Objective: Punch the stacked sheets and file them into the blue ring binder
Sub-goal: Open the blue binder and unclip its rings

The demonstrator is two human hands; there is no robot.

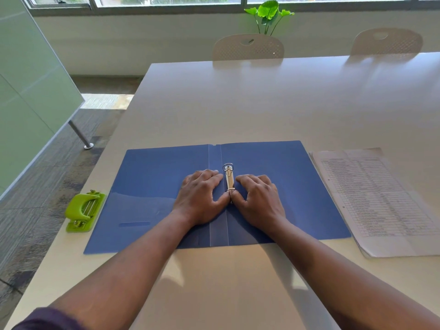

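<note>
1. A blue ring binder [273,186] lies open and flat on a pale table [238,103], near its front edge.
2. Both hands rest on the binder at the metal ring clasp [229,178]. The left hand [200,196] and right hand [258,198] have loosely bent fingers on either side of it, with the thumbs meeting at the nearer ring; whether they pinch it cannot be told.
3. The stacked sheets [373,198] lie just right of the binder, already showing holes along their left edge.
4. A green hole punch [83,210] sits at the table's left edge, touching the binder's corner.
5. The sheets look light, floppy and likely to slide apart; best gripped along both long edges.
6. Open table lies beyond the binder.
</note>
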